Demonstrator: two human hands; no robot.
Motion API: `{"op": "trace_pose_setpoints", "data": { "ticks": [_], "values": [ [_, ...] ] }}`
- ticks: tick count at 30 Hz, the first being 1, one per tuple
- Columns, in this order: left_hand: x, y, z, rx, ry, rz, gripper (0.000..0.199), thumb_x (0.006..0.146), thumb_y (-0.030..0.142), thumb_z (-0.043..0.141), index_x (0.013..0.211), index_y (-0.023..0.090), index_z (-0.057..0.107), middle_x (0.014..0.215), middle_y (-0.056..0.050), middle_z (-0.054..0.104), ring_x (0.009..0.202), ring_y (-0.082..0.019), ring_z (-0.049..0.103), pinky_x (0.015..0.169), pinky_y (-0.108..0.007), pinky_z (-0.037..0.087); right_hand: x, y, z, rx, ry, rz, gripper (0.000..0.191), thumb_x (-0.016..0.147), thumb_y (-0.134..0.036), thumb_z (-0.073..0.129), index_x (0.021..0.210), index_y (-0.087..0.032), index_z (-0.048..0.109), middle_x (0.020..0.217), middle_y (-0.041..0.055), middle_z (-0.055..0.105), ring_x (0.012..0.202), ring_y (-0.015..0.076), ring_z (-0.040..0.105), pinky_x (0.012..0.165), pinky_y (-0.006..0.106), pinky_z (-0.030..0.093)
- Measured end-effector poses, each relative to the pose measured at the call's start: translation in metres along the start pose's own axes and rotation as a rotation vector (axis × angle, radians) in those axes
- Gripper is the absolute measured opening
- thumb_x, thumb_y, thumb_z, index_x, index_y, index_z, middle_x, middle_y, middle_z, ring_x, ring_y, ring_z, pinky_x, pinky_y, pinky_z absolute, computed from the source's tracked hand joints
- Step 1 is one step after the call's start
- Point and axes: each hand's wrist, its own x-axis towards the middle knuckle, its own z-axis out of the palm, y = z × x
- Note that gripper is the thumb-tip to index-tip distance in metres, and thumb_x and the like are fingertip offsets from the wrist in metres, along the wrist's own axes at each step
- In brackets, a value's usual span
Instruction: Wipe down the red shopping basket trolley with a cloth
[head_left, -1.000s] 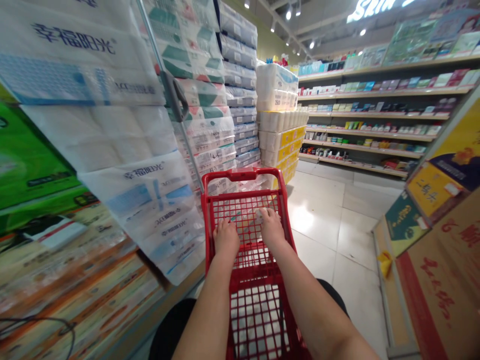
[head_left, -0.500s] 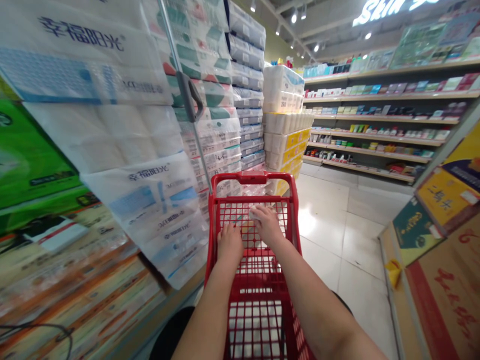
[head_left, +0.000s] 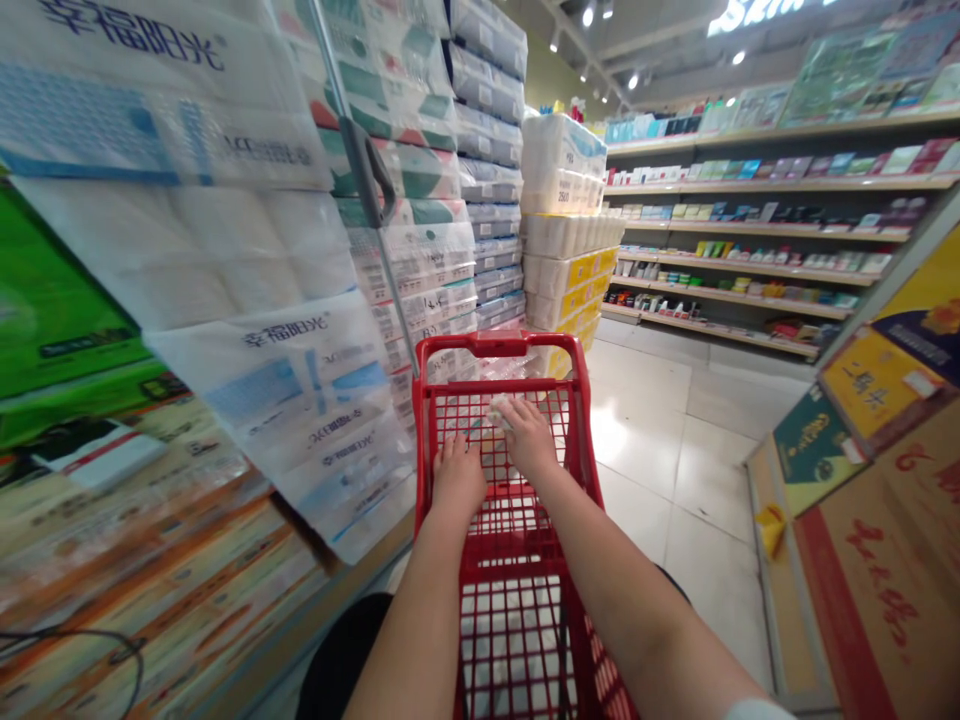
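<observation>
In front of me stands a red plastic rolling shopping basket [head_left: 581,450] with grid walls. Both my arms reach into it. My right hand [head_left: 531,440] is closed around a small white item [head_left: 502,410] with faint markings, whose kind I cannot make out. To its left, my left hand [head_left: 459,482] is low over the grid beside the left wall, fingers extended and slightly apart, with nothing visible in them. A metal pull rod with a grey handle [head_left: 367,170] rises from the basket's far left corner, leaning left.
Tall stacks of toilet-paper packs [head_left: 292,400] line the left side, close to the basket. Further ahead are yellow-and-white paper packs [head_left: 570,275]. Cartons [head_left: 885,570] stand at the right. Beyond the tiled floor [head_left: 667,450] are shelves of cosmetics [head_left: 750,240]. A black cable [head_left: 127,645] lies lower left.
The view has shifted slightly, and the basket sits a little higher and further left in it. My right hand has turned a bit, showing more of the white item. My left hand stays low in the basket.
</observation>
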Motion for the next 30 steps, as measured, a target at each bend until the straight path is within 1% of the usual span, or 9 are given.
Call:
{"op": "trace_pose_setpoints", "data": {
  "ticks": [3, 7, 9, 12, 14, 18, 21, 25, 30],
  "values": [
    [-0.001, 0.002, 0.000, -0.017, -0.013, -0.016, 0.039, 0.086, 0.016, 0.044, 0.122, 0.016, 0.059, 0.144, -0.012, 0.043, 0.137, -0.028, 0.032, 0.110, -0.042, 0.030, 0.000, 0.002, -0.007, -0.030, 0.102, 0.136, 0.049, 0.081, -0.009, 0.052, 0.127, -0.025, 0.058, 0.125, 0.0076, 0.059, 0.119, 0.0269, 0.044, 0.104, 0.045, 0.035],
    [-0.002, 0.004, -0.003, -0.020, -0.014, -0.025, 0.037, 0.086, 0.016, 0.042, 0.119, 0.016, 0.060, 0.142, -0.012, 0.045, 0.135, -0.028, 0.034, 0.108, -0.043, 0.033, 0.000, 0.004, -0.002, 0.053, 0.030, -0.009, 0.054, 0.075, -0.002, 0.050, 0.123, -0.025, 0.060, 0.128, 0.0050, 0.057, 0.114, 0.0240, 0.046, 0.100, 0.037, 0.040],
    [-0.002, 0.003, -0.003, -0.020, -0.005, -0.022, 0.037, 0.086, 0.016, 0.042, 0.119, 0.016, 0.060, 0.142, -0.012, 0.046, 0.134, -0.028, 0.035, 0.108, -0.043, 0.033, 0.001, 0.008, 0.001, 0.086, 0.033, -0.031, 0.053, 0.075, -0.001, 0.048, 0.119, -0.026, 0.063, 0.126, 0.0040, 0.058, 0.112, 0.0229, 0.047, 0.098, 0.035, 0.042],
    [-0.002, 0.003, -0.002, -0.025, 0.000, -0.026, 0.039, 0.085, 0.016, 0.044, 0.120, 0.015, 0.059, 0.142, -0.012, 0.046, 0.135, -0.028, 0.034, 0.109, -0.042, 0.033, 0.006, 0.017, 0.001, 0.107, 0.172, 0.108, 0.048, 0.080, -0.004, 0.045, 0.119, -0.024, 0.064, 0.121, 0.0061, 0.059, 0.109, 0.0230, 0.049, 0.096, 0.037, 0.044],
    [-0.001, 0.003, -0.001, -0.023, -0.005, -0.032, 0.039, 0.084, 0.016, 0.045, 0.120, 0.015, 0.059, 0.143, -0.012, 0.045, 0.136, -0.028, 0.034, 0.109, -0.042, 0.032, 0.007, 0.020, 0.001, 0.112, 0.214, 0.151, 0.048, 0.081, -0.006, 0.045, 0.123, -0.023, 0.062, 0.122, 0.0077, 0.059, 0.111, 0.0237, 0.049, 0.097, 0.038, 0.043],
    [0.000, 0.006, -0.002, -0.002, 0.002, -0.036, 0.036, 0.085, 0.016, 0.044, 0.117, 0.014, 0.061, 0.141, -0.012, 0.047, 0.135, -0.028, 0.035, 0.108, -0.043, 0.034, 0.005, 0.009, 0.006, 0.069, 0.070, -0.004, 0.047, 0.082, -0.021, 0.058, 0.129, -0.020, 0.057, 0.135, 0.0099, 0.053, 0.123, 0.0286, 0.042, 0.106, 0.044, 0.036],
    [0.001, 0.006, -0.002, 0.018, 0.023, -0.031, 0.037, 0.087, 0.016, 0.041, 0.117, 0.014, 0.061, 0.139, -0.013, 0.048, 0.133, -0.028, 0.037, 0.107, -0.042, 0.036, 0.002, -0.001, 0.008, 0.044, 0.014, -0.059, 0.040, 0.087, -0.033, 0.058, 0.125, -0.021, 0.061, 0.137, 0.0100, 0.051, 0.128, 0.0291, 0.039, 0.108, 0.045, 0.034],
    [0.002, 0.004, -0.001, 0.013, 0.005, -0.018, 0.039, 0.086, 0.017, 0.042, 0.121, 0.016, 0.060, 0.141, -0.012, 0.047, 0.134, -0.028, 0.036, 0.108, -0.043, 0.035, 0.003, -0.005, 0.006, 0.066, -0.016, -0.049, 0.025, 0.085, -0.020, 0.058, 0.107, -0.025, 0.067, 0.131, 0.0052, 0.056, 0.121, 0.0253, 0.045, 0.104, 0.043, 0.038],
    [0.004, -0.001, 0.001, -0.003, -0.026, -0.017, 0.040, 0.086, 0.017, 0.042, 0.122, 0.016, 0.060, 0.144, -0.012, 0.044, 0.136, -0.028, 0.034, 0.110, -0.043, 0.033, 0.010, 0.008, 0.005, 0.145, -0.015, -0.076, 0.028, 0.075, -0.005, 0.053, 0.091, -0.024, 0.067, 0.121, 0.0025, 0.060, 0.110, 0.0223, 0.049, 0.097, 0.037, 0.044]
  ]
}}
